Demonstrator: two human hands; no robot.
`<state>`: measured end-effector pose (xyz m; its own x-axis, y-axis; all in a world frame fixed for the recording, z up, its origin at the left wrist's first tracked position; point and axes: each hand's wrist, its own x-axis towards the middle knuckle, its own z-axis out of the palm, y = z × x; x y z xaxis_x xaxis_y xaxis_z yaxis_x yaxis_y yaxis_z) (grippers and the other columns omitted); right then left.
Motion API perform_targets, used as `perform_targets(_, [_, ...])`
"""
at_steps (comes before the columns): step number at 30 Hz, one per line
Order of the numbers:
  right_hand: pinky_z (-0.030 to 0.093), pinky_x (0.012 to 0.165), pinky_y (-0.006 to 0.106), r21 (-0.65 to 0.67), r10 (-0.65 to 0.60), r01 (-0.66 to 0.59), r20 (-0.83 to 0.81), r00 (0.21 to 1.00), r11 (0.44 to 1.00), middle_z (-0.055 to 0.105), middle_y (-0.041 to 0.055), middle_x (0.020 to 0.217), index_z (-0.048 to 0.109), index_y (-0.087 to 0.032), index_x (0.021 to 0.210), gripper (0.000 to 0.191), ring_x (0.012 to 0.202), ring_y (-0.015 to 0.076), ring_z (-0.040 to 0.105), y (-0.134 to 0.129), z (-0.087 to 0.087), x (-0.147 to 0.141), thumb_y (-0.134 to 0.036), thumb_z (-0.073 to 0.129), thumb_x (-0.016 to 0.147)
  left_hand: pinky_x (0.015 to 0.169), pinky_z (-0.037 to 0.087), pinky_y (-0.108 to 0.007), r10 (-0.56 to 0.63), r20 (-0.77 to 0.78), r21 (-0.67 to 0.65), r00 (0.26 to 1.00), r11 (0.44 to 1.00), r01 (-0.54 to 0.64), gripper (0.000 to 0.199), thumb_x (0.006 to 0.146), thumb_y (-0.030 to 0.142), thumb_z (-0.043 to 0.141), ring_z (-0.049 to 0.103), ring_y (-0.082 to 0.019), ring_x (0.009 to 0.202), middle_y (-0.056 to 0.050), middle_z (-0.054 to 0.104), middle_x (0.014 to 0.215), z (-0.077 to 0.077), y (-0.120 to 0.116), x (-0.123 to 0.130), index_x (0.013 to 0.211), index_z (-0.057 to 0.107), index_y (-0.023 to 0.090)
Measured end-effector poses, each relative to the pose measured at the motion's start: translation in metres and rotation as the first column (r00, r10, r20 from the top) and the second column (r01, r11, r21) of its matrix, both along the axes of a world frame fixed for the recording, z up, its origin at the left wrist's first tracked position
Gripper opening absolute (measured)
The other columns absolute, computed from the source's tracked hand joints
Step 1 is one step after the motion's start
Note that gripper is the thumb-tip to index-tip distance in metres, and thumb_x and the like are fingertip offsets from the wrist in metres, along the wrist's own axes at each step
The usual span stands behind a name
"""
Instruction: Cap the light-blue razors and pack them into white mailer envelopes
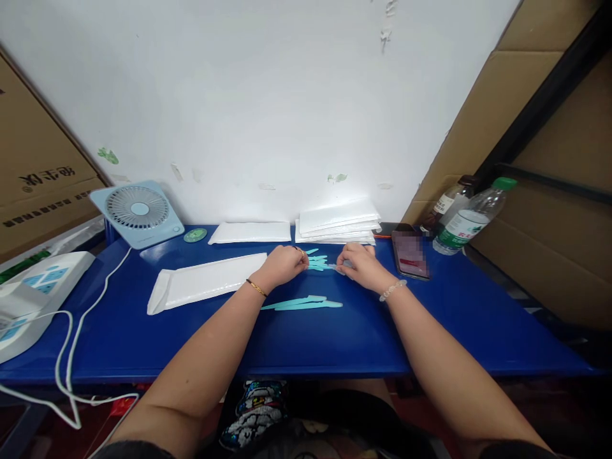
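Several slim teal plastic sticks, shaped like eyebrow razors (317,262), lie in a small bunch between my two hands. My left hand (285,262) is closed, its fingertips pinching the left ends of the bunch. From the other side, my right hand (359,262) pinches the pale, see-through end of one razor. Its exact grip is partly hidden by the fingers. Nearer to me, a few more teal razors (306,303) rest loose on the blue table (329,344). A white padded envelope (205,280) lies flat beside my left forearm.
Behind my hands are a stack of white padded envelopes (339,220) and a single envelope (251,232). A phone (411,254) and bottles (468,223) stand right. At left are a fan (139,209), a green disc (196,236), a power strip (45,287) and white cables (90,319).
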<state>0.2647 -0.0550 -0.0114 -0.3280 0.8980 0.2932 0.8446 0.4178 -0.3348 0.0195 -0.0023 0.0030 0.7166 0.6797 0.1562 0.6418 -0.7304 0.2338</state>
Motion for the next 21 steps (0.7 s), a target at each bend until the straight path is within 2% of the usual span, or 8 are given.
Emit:
perform_targets(3, [0.026,0.078,0.035,0.024,-0.104,0.105,-0.020,0.994,0.994,0.058,0.0045,0.090,0.065,-0.021,0.079,0.010,0.094,0.0227,0.052,0.000,0.002,0.008,-0.030,0.061,0.083,0.068,0.040,-0.026,0.112,0.022,0.017,0.993,0.994,-0.112,0.018,0.081,0.027,0.051,0.060,-0.018,0.079,-0.004,0.069,0.085,0.004,0.006,-0.009,0.085,0.067,0.019])
perform_targets(5, [0.027,0.078,0.035,0.015,-0.116,0.117,-0.053,0.992,0.993,0.058,0.0041,0.090,0.066,-0.022,0.084,0.011,0.093,0.0224,0.053,-0.003,0.006,0.006,-0.033,0.062,0.083,0.066,0.040,-0.025,0.133,0.047,-0.031,0.990,0.991,-0.132,0.021,0.077,0.032,0.056,0.060,-0.018,0.080,-0.003,0.067,0.088,0.008,0.004,-0.013,0.091,0.066,0.020])
perform_targets(7, [0.028,0.081,0.035,-0.023,-0.049,0.048,-0.085,0.995,0.999,0.058,0.0032,0.090,0.067,-0.023,0.084,0.012,0.091,0.0209,0.053,-0.011,0.012,-0.003,-0.034,0.061,0.083,0.060,0.039,-0.024,0.077,0.026,-0.152,0.997,0.986,-0.072,0.026,0.075,0.040,0.060,0.059,-0.017,0.074,-0.002,0.067,0.084,0.013,-0.003,-0.013,0.090,0.067,0.020])
perform_targets(9, [0.028,0.083,0.036,-0.090,0.069,-0.077,-0.091,0.993,0.993,0.058,0.0021,0.089,0.067,-0.023,0.080,0.014,0.089,0.0193,0.053,-0.018,0.016,-0.015,-0.036,0.062,0.083,0.053,0.037,-0.023,-0.035,-0.053,-0.323,0.998,0.946,0.016,0.029,0.071,0.046,0.063,0.058,-0.015,0.065,0.000,0.066,0.075,0.018,-0.013,-0.011,0.083,0.067,0.021])
perform_targets(12, [0.028,0.084,0.036,-0.167,0.185,-0.192,-0.059,0.981,0.967,0.056,0.0009,0.086,0.067,-0.023,0.078,0.017,0.085,0.0183,0.053,-0.024,0.017,-0.032,-0.040,0.066,0.079,0.048,0.033,-0.023,-0.119,-0.179,-0.449,0.977,0.893,0.026,0.022,0.065,0.040,0.069,0.055,-0.013,0.058,0.002,0.065,0.069,0.024,-0.028,-0.006,0.076,0.067,0.021])
perform_targets(15, [0.026,0.084,0.036,-0.191,0.242,-0.244,-0.034,0.970,0.951,0.056,0.0007,0.085,0.067,-0.022,0.080,0.021,0.088,0.0193,0.052,-0.023,0.012,-0.038,-0.043,0.067,0.077,0.049,0.032,-0.023,-0.084,-0.198,-0.400,0.977,0.916,-0.002,0.009,0.069,0.030,0.064,0.054,-0.012,0.059,0.002,0.066,0.068,0.025,-0.032,-0.002,0.070,0.066,0.021])
perform_targets(18, [0.025,0.082,0.035,-0.187,0.251,-0.252,-0.030,0.968,0.949,0.058,0.0006,0.085,0.065,-0.021,0.080,0.020,0.088,0.0190,0.053,-0.020,0.008,-0.038,-0.041,0.064,0.081,0.051,0.032,-0.022,-0.067,-0.128,-0.333,0.990,0.943,0.021,0.010,0.075,0.028,0.059,0.055,-0.012,0.062,0.001,0.067,0.071,0.020,-0.029,0.001,0.075,0.067,0.021])
perform_targets(21, [0.025,0.081,0.034,-0.155,0.205,-0.208,-0.033,0.978,0.966,0.059,0.0005,0.084,0.065,-0.021,0.078,0.016,0.085,0.0175,0.054,-0.017,0.007,-0.033,-0.035,0.062,0.084,0.053,0.033,-0.023,-0.037,-0.059,-0.241,0.998,0.970,0.022,0.013,0.079,0.029,0.055,0.057,-0.014,0.066,0.000,0.068,0.076,0.017,-0.024,0.003,0.080,0.066,0.021])
